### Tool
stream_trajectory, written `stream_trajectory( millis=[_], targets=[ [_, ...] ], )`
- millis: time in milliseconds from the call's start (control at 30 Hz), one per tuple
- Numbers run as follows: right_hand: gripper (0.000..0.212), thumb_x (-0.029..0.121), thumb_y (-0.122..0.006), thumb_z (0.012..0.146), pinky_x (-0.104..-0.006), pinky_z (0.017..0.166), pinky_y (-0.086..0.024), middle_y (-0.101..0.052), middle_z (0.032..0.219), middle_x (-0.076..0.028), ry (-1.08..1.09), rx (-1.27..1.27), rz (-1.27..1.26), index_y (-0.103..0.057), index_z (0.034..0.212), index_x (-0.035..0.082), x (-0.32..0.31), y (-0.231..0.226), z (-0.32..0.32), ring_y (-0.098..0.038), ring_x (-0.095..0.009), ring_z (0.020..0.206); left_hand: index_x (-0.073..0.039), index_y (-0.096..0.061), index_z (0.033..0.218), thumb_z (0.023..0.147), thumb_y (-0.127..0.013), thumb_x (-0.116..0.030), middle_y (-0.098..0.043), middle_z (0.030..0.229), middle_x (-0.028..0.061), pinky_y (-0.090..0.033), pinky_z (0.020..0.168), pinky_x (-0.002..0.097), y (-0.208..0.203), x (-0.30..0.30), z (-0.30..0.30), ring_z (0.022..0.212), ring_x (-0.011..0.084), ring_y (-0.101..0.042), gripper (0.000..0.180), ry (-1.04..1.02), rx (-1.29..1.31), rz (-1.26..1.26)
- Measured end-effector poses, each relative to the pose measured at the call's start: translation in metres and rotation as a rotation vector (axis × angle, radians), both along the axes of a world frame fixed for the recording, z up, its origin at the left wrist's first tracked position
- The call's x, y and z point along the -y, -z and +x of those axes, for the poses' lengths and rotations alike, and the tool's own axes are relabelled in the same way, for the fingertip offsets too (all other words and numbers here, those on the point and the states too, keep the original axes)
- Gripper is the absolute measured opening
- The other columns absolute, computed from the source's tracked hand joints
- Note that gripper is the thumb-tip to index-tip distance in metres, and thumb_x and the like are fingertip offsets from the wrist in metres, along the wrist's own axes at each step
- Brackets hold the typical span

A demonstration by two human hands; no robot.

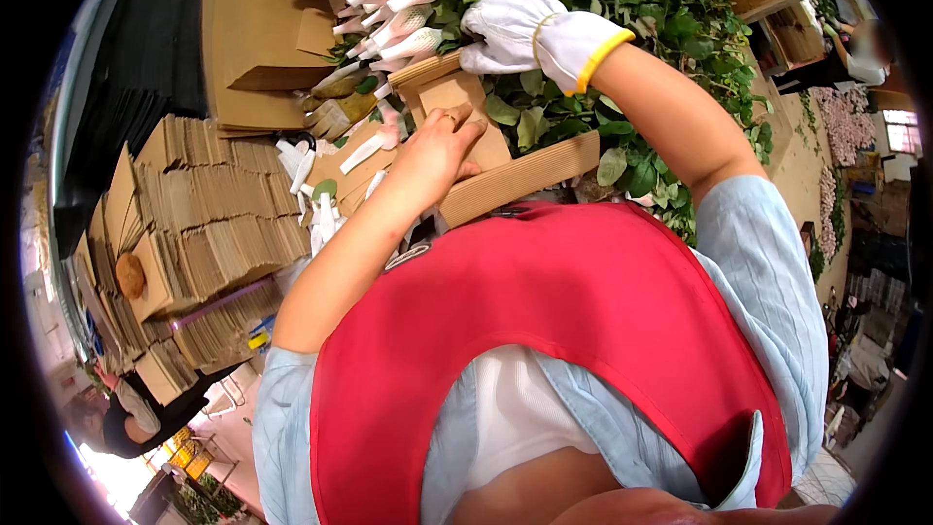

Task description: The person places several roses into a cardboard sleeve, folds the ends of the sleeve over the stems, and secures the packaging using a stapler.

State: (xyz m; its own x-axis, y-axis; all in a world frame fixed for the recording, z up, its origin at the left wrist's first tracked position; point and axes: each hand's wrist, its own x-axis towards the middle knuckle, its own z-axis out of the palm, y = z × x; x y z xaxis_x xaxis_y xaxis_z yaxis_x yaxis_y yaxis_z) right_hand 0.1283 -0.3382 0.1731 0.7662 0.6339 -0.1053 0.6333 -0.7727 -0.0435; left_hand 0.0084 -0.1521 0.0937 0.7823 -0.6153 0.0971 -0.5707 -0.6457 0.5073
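Note:
My bare left hand [439, 157], with a ring on one finger, lies on a folded sheet of corrugated cardboard [498, 143], its fingers and thumb apart. The sheet's near flap stands up close to my red apron. My right hand [525, 34] wears a white glove with a yellow cuff. Its bent fingers close at the end of the sheet's far flap; the fingertips are partly hidden. Just beyond lie pale pink flower buds in white net sleeves [403, 27]. Leafy green stems [646, 15] spread under and around the gloved hand.
Stacks of folded cardboard [224, 214] stand at the left, below a large cardboard sheet [258, 29]. Loose white net sleeves [326, 219] and a used work glove [340, 117] lie nearby. Other people are at the far left and far right, near pink flowers [844, 126].

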Motion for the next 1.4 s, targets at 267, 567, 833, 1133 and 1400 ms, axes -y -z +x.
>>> stream_trajectory(
  millis=[267,567,833,1133,1400],
  targets=[
    [0.048,0.045,-0.066,0.075,-0.0376,0.065,-0.054,-0.068,0.081,-0.015,-0.048,-0.417,-0.250,-0.066,0.101,0.004,0.016,0.032,0.058,-0.067,-0.029,0.073,-0.011,-0.061,0.125,0.074,-0.076,-0.015,-0.053,0.135,0.0156,-0.045,0.100,0.0416,0.001,0.002,0.007,0.120,0.0361,-0.051,0.054,0.018,-0.025,0.075],
    [0.011,0.009,-0.064,0.072,-0.0409,0.065,-0.053,-0.068,0.074,-0.010,-0.171,0.109,-0.382,-0.067,0.082,0.011,0.015,0.014,-0.086,-0.069,-0.029,0.074,-0.008,-0.066,0.104,0.080,-0.069,-0.019,-0.067,0.103,0.0063,-0.050,0.084,0.0428,-0.014,0.010,-0.002,0.099,0.0267,-0.062,0.026,0.044,0.206,0.250],
    [0.022,0.017,-0.062,0.080,-0.0425,0.071,-0.053,-0.065,0.085,-0.008,-0.053,0.538,0.360,-0.063,0.100,0.010,0.011,-0.008,-0.062,-0.065,-0.029,0.085,-0.009,-0.066,0.094,0.076,-0.072,-0.022,-0.066,0.088,0.0060,-0.051,0.075,0.0424,0.002,-0.001,0.006,0.090,0.0279,-0.063,0.022,0.068,0.169,0.190],
    [0.004,0.014,-0.064,0.070,-0.0345,0.081,-0.049,-0.062,0.062,-0.004,-0.385,0.423,-0.164,-0.066,0.067,0.014,0.014,0.045,-0.082,-0.065,-0.021,0.068,-0.011,-0.063,0.087,0.081,-0.062,-0.023,-0.067,0.094,0.0085,-0.048,0.075,0.0399,-0.015,0.013,-0.015,0.093,0.0237,-0.064,0.014,0.048,0.174,0.462],
    [0.022,0.017,-0.067,0.075,-0.0368,0.077,-0.053,-0.067,0.088,-0.007,-0.354,0.143,0.436,-0.065,0.094,0.007,0.034,-0.001,-0.114,-0.065,-0.025,0.085,-0.029,-0.059,0.132,0.072,-0.077,-0.037,-0.049,0.140,0.0115,-0.036,0.102,0.0424,0.012,-0.018,0.006,0.123,0.0332,-0.043,0.063,-0.053,0.035,0.140]
  ],
)
